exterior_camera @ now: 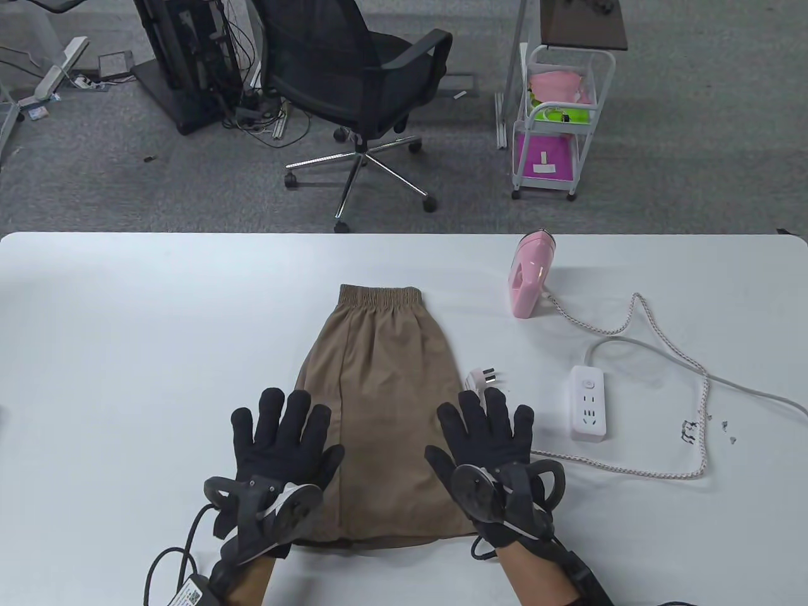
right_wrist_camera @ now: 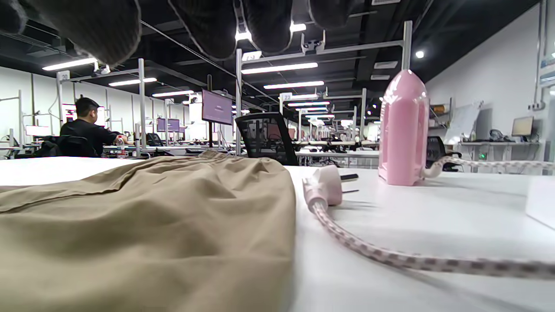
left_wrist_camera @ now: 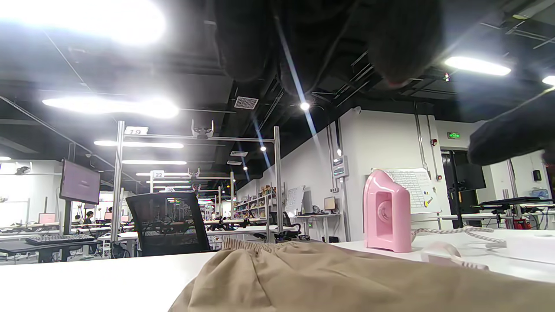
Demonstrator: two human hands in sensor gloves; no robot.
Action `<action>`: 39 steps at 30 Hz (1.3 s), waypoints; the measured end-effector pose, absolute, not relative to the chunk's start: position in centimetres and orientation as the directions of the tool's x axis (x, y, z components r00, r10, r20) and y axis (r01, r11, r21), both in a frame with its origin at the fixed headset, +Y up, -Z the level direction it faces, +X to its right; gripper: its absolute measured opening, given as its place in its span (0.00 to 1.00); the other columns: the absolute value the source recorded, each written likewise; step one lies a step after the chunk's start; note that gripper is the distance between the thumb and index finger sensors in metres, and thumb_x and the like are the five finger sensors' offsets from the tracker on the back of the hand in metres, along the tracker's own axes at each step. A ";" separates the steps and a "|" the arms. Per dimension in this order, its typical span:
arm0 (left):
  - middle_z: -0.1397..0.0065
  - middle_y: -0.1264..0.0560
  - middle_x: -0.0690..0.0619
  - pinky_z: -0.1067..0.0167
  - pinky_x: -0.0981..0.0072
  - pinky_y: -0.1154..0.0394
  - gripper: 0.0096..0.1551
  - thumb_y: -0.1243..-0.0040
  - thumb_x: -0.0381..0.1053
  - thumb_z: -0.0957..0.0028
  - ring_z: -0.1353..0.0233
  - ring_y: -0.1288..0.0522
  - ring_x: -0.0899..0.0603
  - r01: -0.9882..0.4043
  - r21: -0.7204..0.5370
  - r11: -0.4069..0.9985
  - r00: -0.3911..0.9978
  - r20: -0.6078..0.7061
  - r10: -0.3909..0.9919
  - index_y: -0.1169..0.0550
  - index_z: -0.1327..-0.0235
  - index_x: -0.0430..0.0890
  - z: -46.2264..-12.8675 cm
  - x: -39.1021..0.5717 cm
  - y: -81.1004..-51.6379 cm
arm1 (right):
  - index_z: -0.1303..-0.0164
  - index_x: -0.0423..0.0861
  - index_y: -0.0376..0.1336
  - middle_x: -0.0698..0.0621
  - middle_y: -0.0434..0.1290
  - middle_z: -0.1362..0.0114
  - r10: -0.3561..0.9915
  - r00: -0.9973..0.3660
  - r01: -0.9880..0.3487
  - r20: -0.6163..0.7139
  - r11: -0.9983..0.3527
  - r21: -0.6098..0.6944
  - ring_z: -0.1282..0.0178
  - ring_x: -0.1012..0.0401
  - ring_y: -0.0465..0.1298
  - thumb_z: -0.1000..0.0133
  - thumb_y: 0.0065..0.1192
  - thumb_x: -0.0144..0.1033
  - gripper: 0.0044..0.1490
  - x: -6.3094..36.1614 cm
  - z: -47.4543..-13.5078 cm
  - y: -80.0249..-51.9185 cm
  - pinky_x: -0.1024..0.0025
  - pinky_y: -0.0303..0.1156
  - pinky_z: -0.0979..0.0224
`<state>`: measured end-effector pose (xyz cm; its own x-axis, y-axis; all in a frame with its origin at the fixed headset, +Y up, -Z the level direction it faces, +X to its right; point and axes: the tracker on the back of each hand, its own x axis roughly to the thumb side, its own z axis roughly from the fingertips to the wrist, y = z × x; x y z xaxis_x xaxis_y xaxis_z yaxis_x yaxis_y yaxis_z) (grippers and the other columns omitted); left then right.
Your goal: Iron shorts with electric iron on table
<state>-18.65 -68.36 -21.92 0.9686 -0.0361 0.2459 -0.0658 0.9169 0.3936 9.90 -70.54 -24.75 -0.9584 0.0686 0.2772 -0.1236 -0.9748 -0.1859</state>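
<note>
Left hand (exterior_camera: 278, 442): flat, fingers straight and spread, palm down on the left edge of the shorts (exterior_camera: 379, 404), near the hem. Holds nothing. Tracker strapped on the back, cable running off the bottom edge of the table view.

Shorts: tan, laid flat mid-table (exterior_camera: 126, 328), elastic waistband on the far side, hem toward the person. Some slight wrinkling shows in the wrist views (left_wrist_camera: 303, 277) (right_wrist_camera: 151, 225).

Right hand (exterior_camera: 489, 442): same posture, fingers straight and spread, flat on the right edge of the shorts, outer fingers over the table. Holds nothing. In the right wrist view only the fingertips (right_wrist_camera: 264, 26) show, at the top edge.

Plug (exterior_camera: 483, 380): pale pink, just beyond the right fingertips, lying loose on the table, prongs bare, not in any socket. Seen close in the right wrist view (right_wrist_camera: 325, 186).

Iron (exterior_camera: 531, 274): pink, standing upright on its heel, far right of the shorts, well apart from both hands. Its braided cord (exterior_camera: 669, 353) loops out right, then comes back along the near side toward the plug.

Power strip (exterior_camera: 590, 404): white, right of the right hand, sockets unoccupied, its own white cable trailing off to the right edge.

Beyond the table: black office chair (exterior_camera: 353, 82), white cart (exterior_camera: 555, 120) with pink items.
</note>
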 end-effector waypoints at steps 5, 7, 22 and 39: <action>0.15 0.36 0.48 0.26 0.25 0.51 0.36 0.45 0.68 0.44 0.15 0.43 0.31 -0.090 0.391 0.916 0.969 0.248 -0.011 0.29 0.24 0.55 -22.0 -18.9 -68.2 | 0.13 0.58 0.54 0.46 0.57 0.13 0.037 -0.967 -0.059 0.252 -0.995 -0.081 0.13 0.40 0.55 0.35 0.52 0.68 0.42 10.8 -27.5 -70.5 0.29 0.52 0.22; 0.15 0.36 0.48 0.26 0.25 0.51 0.35 0.45 0.68 0.44 0.15 0.43 0.31 -0.096 0.392 0.915 0.968 0.249 -0.005 0.29 0.24 0.55 -22.0 -18.9 -68.1 | 0.13 0.59 0.54 0.47 0.58 0.13 0.006 -0.975 -0.015 0.220 -0.999 -0.036 0.13 0.41 0.57 0.34 0.51 0.68 0.41 11.0 -29.2 -70.9 0.30 0.53 0.22; 0.16 0.35 0.48 0.26 0.25 0.51 0.35 0.45 0.67 0.44 0.16 0.41 0.31 -0.145 0.370 0.918 0.969 0.242 0.056 0.28 0.25 0.55 -22.5 -19.7 -68.0 | 0.14 0.59 0.54 0.52 0.66 0.24 -0.038 -0.996 0.014 -0.083 -0.964 0.264 0.36 0.54 0.78 0.38 0.58 0.71 0.44 12.1 -39.0 -73.9 0.44 0.69 0.27; 0.17 0.34 0.48 0.26 0.25 0.50 0.35 0.45 0.67 0.44 0.16 0.40 0.30 -0.174 0.358 0.917 0.965 0.249 0.085 0.28 0.26 0.54 -22.5 -19.9 -68.2 | 0.16 0.44 0.54 0.45 0.72 0.29 -0.212 -0.967 0.162 -0.139 -0.938 0.307 0.47 0.60 0.84 0.36 0.61 0.62 0.46 10.2 -40.3 -74.1 0.51 0.77 0.33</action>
<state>-19.91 -68.16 -22.52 0.9647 0.0853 0.2493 -0.1736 0.9174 0.3581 10.16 -74.11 -40.32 -0.9673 -0.2124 -0.1389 0.1619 -0.9380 0.3065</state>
